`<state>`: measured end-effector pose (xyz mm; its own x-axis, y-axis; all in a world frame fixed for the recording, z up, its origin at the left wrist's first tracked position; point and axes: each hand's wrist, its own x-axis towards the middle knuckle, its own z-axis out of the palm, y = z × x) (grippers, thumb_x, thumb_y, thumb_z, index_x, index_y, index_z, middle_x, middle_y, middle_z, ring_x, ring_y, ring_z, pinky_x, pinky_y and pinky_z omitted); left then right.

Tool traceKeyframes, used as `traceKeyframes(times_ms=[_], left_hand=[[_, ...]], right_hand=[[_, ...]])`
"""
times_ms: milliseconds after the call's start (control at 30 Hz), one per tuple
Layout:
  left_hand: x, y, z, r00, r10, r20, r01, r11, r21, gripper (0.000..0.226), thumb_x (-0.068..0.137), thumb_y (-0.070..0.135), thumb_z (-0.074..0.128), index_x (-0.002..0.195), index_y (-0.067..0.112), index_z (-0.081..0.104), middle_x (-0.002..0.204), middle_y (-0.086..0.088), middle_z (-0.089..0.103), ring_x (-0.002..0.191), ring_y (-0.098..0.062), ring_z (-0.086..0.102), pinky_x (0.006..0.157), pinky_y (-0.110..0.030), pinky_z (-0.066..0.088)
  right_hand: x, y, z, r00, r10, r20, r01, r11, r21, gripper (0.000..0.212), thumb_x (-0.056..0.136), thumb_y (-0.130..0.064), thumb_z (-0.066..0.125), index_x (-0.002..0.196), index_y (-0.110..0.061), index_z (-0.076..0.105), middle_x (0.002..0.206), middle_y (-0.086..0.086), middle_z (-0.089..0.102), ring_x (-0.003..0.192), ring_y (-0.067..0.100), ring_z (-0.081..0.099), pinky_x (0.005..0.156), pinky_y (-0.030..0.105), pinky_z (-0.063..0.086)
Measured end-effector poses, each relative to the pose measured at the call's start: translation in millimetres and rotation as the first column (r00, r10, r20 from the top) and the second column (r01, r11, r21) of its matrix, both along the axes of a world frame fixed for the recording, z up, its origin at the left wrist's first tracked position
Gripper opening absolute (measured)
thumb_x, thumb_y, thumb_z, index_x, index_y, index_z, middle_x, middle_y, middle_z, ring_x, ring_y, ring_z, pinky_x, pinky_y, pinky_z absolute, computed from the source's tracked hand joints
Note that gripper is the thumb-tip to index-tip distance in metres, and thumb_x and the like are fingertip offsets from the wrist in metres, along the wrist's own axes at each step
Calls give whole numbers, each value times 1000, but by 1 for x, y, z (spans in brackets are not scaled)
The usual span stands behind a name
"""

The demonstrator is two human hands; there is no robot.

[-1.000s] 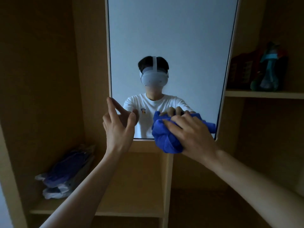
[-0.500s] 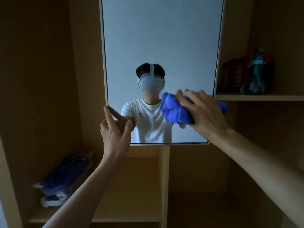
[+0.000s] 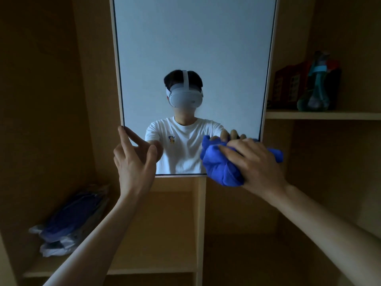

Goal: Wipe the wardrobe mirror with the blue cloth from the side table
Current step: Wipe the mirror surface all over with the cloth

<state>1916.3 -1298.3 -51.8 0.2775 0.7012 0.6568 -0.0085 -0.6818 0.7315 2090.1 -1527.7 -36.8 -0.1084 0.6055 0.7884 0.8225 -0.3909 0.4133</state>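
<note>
mirror [image 3: 193, 48]: upright, 12 o'clock
right hand [image 3: 255, 164]: gripping bunched blue cloth [image 3: 218, 166], 4 o'clock corner
left hand [image 3: 134, 159]: fingers spread, 8 o'clock edge

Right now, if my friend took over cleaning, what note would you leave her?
Left hand: open, fingers straight, touching the mirror at its left edge near the bottom.
Right hand: holds the bunched blue cloth against the mirror's lower right corner.
Done: cloth fetched and on the glass.
Left: wipe the rest of the glass; which parts are already wiped cannot be told.
</note>
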Motion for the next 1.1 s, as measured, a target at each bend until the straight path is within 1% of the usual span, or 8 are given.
traceKeyframes(times_ms=[167, 300, 400, 500, 667, 800, 967, 1100], left_hand=[[-3, 1, -1, 1000, -9, -25, 9, 1000, 10, 89, 99, 40, 57, 162, 32, -5, 155, -16, 28, 143, -32, 28, 113, -53, 33], [-8, 2, 1, 998, -46, -50, 47, 999, 5, 89, 100, 40, 56, 162, 33, -7, 156, -15, 26, 144, -32, 29, 116, -56, 33], [-9, 1, 4, 996, -72, -43, 71, 997, -24, 88, 100, 41, 55, 162, 33, -7, 155, -15, 27, 144, -34, 30, 116, -58, 33], [-9, -1, 5, 996, -82, -32, 81, 996, -37, 88, 100, 41, 55, 162, 33, -7, 155, -15, 27, 143, -33, 30, 117, -57, 32], [-10, 1, 3, 996, -75, -46, 74, 997, -14, 87, 101, 41, 55, 162, 33, -7, 155, -15, 28, 141, -34, 34, 115, -58, 35], [-10, 3, 2, 997, -56, -62, 57, 998, 6, 87, 101, 43, 54, 162, 32, -6, 155, -15, 30, 142, -34, 35, 115, -57, 35], [-14, 7, 2, 995, -59, -86, 61, 998, 21, 88, 100, 42, 56, 163, 31, -5, 151, -14, 33, 139, -33, 37, 111, -59, 38], [-16, 5, 3, 993, -56, -108, 61, 997, 39, 91, 99, 46, 57, 162, 31, -7, 155, -15, 29, 142, -35, 34, 111, -57, 39]], right_hand=[[2, -3, -33, 999, -1, -51, -4, 996, -85, 60, 81, -14, 78, 135, -19, 52, 119, 5, 60, 98, 27, 58, 77, 46, 51], [0, -7, -12, 999, -36, 22, 38, 992, -123, 52, 87, -14, 71, 137, -16, 56, 117, 10, 61, 94, 29, 58, 75, 45, 51], [-5, -10, 15, 998, -53, 23, 54, 998, -28, 50, 87, -11, 72, 135, -11, 59, 114, 14, 63, 90, 34, 58, 75, 48, 51], [-9, -13, 51, 996, -89, -17, 89, 994, 62, 43, 92, -16, 63, 133, -5, 58, 112, 15, 62, 90, 37, 57, 74, 48, 50], [-6, -13, 83, 979, -126, -158, 156, 969, 194, 35, 79, -9, 66, 113, -7, 57, 104, 13, 58, 87, 35, 54, 70, 49, 48], [-6, -8, 56, 973, -177, -147, 207, 953, 222, 51, 79, -20, 71, 125, -7, 53, 101, 11, 59, 85, 30, 54, 65, 39, 48], [-18, 7, -7, 938, -196, -286, 260, 943, 206, 48, 81, -30, 71, 118, -12, 47, 99, 6, 56, 85, 26, 57, 53, 27, 34], [-39, 27, -29, 910, -134, -393, 241, 942, 236, 55, 72, -23, 80, 112, -16, 42, 91, 3, 53, 75, 21, 59, 49, 20, 30]])
